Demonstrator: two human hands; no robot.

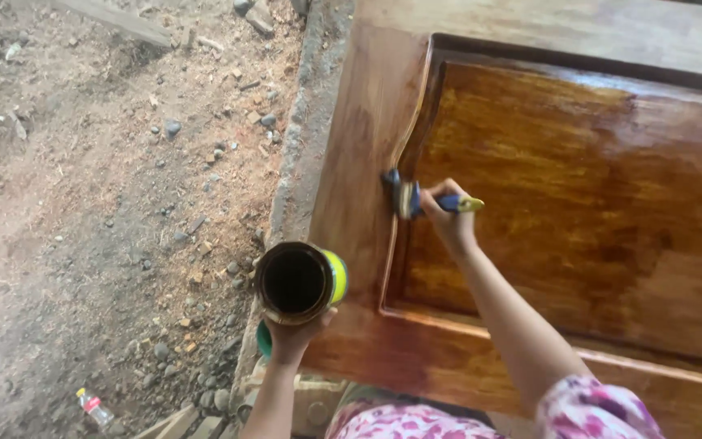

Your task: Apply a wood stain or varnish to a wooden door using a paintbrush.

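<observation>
Holding a paintbrush against a wooden door, the right hand had its fingers clamped around the blue handle, whose yellow tip stuck out past the knuckles toward the right. The brush's long axis ran nearly level across the view, left to right, with the bristle end pointing left and pressed onto the curved moulding at the left edge of the door's sunken panel. The bristles were blurred, so their exact shape could not be told. The panel itself looked wet and glossy, a deep amber brown, while the frame strip to the left of the brush was paler and duller. The left hand gripped a round can from below, fingers closed on its lower part; the can was tilted so that its open, dark mouth faced the camera, and a yellow-green band showed along its right side. The can was held at the lower left corner of the door, over its edge, well apart from the brush. Both forearms came up from the bottom of the view, the right one emerging from a pink flowered sleeve. To the left of the door lay bare dirt ground strewn with small stones and wood scraps, and a small plastic bottle with a yellow cap lay near the lower left corner.
</observation>
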